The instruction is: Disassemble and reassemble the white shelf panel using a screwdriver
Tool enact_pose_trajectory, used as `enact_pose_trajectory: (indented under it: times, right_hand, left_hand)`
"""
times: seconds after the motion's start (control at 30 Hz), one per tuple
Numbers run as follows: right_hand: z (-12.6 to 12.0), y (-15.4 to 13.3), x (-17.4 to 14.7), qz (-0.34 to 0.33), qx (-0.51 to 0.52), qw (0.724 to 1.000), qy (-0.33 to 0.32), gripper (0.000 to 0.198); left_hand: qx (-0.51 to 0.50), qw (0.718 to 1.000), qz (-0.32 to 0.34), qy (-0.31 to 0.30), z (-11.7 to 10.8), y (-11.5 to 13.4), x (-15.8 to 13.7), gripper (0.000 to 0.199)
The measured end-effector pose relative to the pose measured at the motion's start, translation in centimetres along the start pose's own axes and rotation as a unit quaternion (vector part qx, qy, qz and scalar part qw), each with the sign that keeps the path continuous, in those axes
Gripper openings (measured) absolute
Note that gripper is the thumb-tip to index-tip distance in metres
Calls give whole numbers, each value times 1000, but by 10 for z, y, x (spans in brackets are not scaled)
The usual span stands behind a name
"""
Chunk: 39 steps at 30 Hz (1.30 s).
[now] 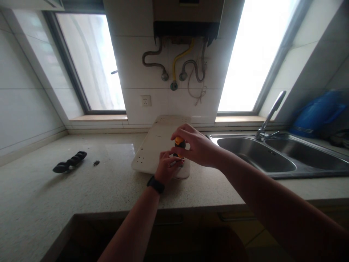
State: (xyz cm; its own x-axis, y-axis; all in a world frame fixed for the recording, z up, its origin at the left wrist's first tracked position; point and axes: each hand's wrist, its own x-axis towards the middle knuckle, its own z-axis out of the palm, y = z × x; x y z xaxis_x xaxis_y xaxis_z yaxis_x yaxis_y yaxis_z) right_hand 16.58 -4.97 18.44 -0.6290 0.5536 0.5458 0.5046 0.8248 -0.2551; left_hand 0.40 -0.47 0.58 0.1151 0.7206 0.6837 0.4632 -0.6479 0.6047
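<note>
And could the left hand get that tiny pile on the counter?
Probably yes: just board and counter lie between the left hand and the tiny pile, though that hand is busy beside the orange-black tool.

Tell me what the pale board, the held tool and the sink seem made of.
Pale board: possibly plastic or painted wood; its smooth, low-sheen surface leaves this open.
Held tool: probably plastic or rubber where visible, from its orange and dark colouring; finish unclear.
Sink: likely stainless steel, satin finish, from its grey metallic sheen.
</note>
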Motion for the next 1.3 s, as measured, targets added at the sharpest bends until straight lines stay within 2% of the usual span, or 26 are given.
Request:
enact_pose_trajectory:
  times: [0.17, 0.3, 0.37, 0.5, 0.7, 0.77, 0.87, 1.0, 1.13, 1.3]
  right_hand:
    - [4, -1, 3, 37, 7, 999, 28, 34]
    - [4, 5, 2, 86, 139, 986, 10, 32]
    - [4, 5, 0, 76, 177, 981, -7, 34]
    - [7, -3, -3, 25, 103, 994, -1, 40]
    - [11, -13, 0, 46, -21, 998, 28, 26]
    - [11, -12, 1, 45, -13, 998, 34, 25]
    - [13, -8, 0, 58, 66, 995, 46, 31]
    - [15, -3, -2, 53, 152, 987, 19, 40]
    - [15, -3, -2, 49, 129, 990, 15, 43]
    - [17, -8, 1, 46, 47, 997, 36, 31]
  left_hand:
    - [-2, 1000, 0, 4, -1, 0, 0, 11]
    - [-8, 1000, -8, 7, 0, -1, 0, 9]
    - [-14, 1000, -9, 9, 0, -1, 0, 9]
    - [-10, 1000, -2, 14, 0, -1, 0, 13]
    - [0, 1000, -11, 15, -1, 0, 0, 12]
    - [0, 1000, -8, 11, -1, 1, 1, 10]
    - [-6, 1000, -12, 11, -2, 2, 1, 8]
    - [-24, 1000, -14, 15, -3, 2, 1, 13]
    - [-44, 999, -9, 5, -4, 0, 1, 10]
    - [-45, 999, -23, 12, -3, -1, 2, 8]
